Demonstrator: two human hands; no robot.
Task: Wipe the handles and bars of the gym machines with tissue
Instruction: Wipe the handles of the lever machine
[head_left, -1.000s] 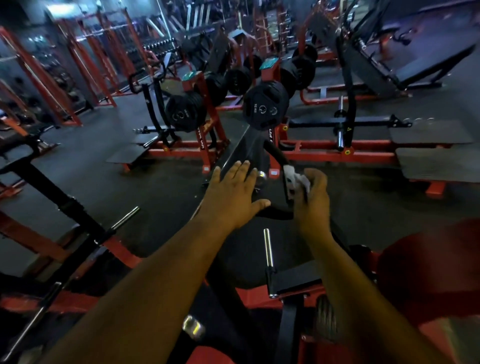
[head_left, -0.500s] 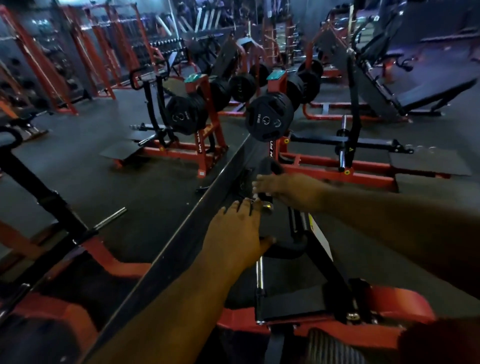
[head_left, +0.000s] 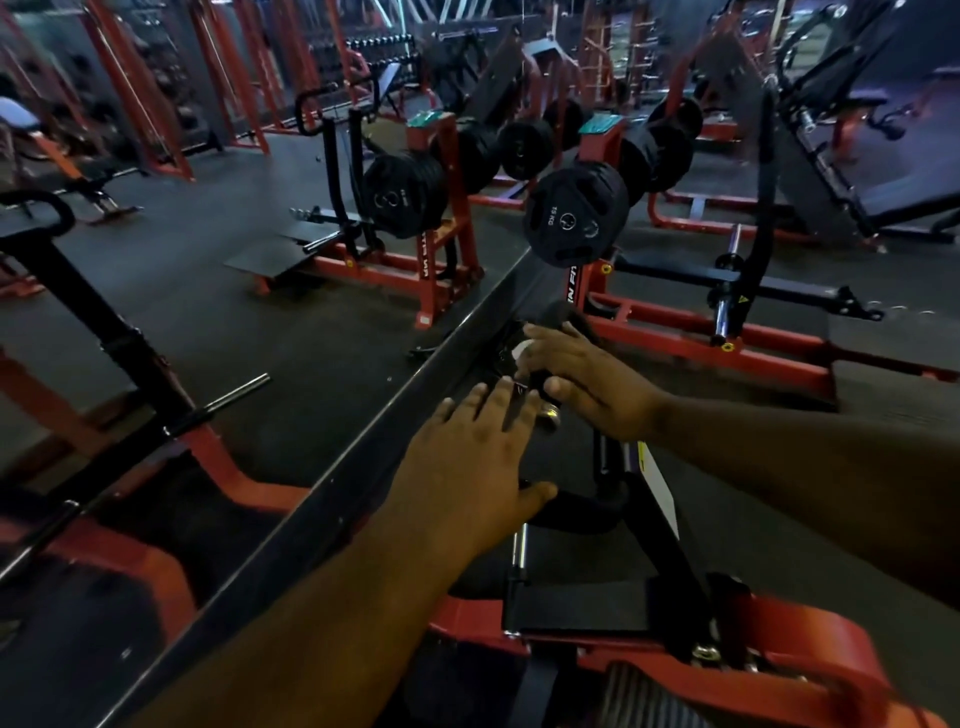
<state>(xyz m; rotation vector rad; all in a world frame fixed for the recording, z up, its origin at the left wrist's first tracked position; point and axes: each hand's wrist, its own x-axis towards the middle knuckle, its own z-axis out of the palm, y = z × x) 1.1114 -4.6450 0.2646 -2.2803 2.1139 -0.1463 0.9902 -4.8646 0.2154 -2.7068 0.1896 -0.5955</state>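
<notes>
A long black beam (head_left: 358, 467) of the red-framed machine runs diagonally away from me. My left hand (head_left: 472, 462) lies flat on it, fingers straight and spread. Just beyond, my right hand (head_left: 592, 382) reaches in from the right and wraps around a black padded handle (head_left: 558, 316), thumb underneath. It presses a white tissue (head_left: 521, 349) against the handle; only a small patch of tissue shows past the fingertips. A chrome end cap (head_left: 549, 415) sits between the two hands.
Black weight plates (head_left: 576, 221) hang on red racks (head_left: 441, 218) straight ahead. A chrome peg (head_left: 236, 392) juts from the machine at left. A red frame part (head_left: 810, 670) is at the bottom right, with a chrome rod (head_left: 519, 551) below my left hand.
My right hand has left the near grip and moved forward and left onto the farther black handle, carrying the tissue. My left hand stays flat on the beam.
</notes>
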